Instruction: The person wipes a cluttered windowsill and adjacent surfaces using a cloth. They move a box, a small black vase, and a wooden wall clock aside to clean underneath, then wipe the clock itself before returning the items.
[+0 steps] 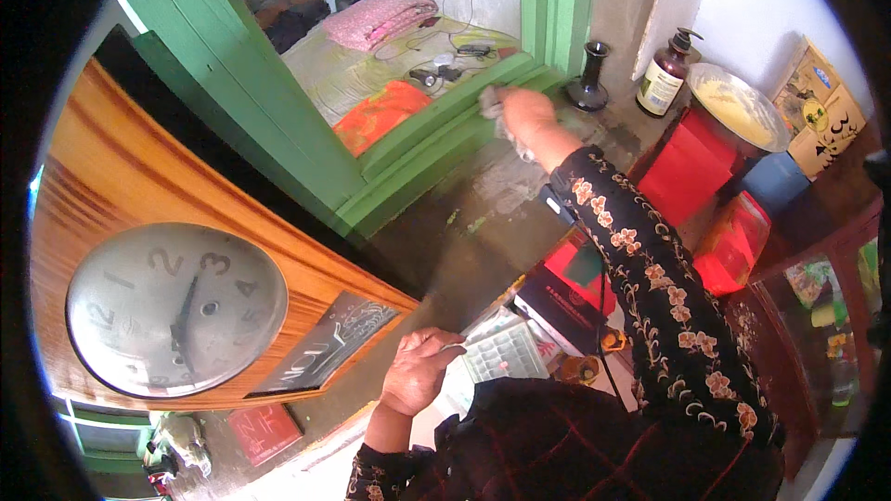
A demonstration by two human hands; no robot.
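Note:
My right hand (pixel 530 113) is stretched forward with a crumpled grey cloth (pixel 493 104) in its fingers, pressed to the lower rail of a green wooden window frame (pixel 424 132). Part of the cloth hangs below the palm over the ledge. My left hand (pixel 415 369) is near my body, its fingers curled and thumb against the fingertips, beside a clear plastic compartment box (pixel 505 355). Whether something thin is between those fingertips is unclear. Below the frame runs a grey concrete ledge (pixel 487 188) with damp-looking patches.
A wooden clock (pixel 177 309) stands at left. On the right are a black vase (pixel 590 83), a brown pump bottle (pixel 665 76), a metal bowl of yellowish powder (pixel 738 108), a red box (pixel 686 167) and a red bag (pixel 732 243). Behind the frame lies a bed with folded bedding (pixel 379 19).

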